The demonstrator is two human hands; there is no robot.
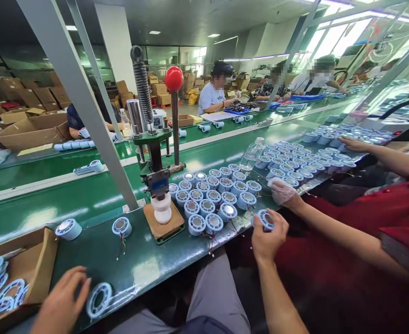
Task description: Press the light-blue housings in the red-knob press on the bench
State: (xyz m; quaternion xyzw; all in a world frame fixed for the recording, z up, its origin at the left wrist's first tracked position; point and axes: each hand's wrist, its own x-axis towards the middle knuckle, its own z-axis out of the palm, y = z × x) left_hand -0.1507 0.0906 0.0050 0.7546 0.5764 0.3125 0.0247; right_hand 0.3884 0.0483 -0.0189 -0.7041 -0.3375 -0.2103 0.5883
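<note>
My left hand (65, 299) is at the bottom left with its fingers apart and nothing in them, just beside a loose blue ring (99, 300) on the green table. In my right hand (270, 236) is a blue round unit (264, 220), held in front of the table's edge. A hand press (157, 181) with a red ball handle stands at the centre, its white plunger resting on a wooden base. Right of it sit many blue round units (204, 206) with thin wires. Two more units (121, 226) lie left of the press.
A cardboard box (47, 260) of blue rings stands at the left edge. A clear bottle (253, 155) stands among the units. Close on my right, a co-worker's gloved hand (283, 191) reaches over the table. A grey post (86, 111) rises behind the table.
</note>
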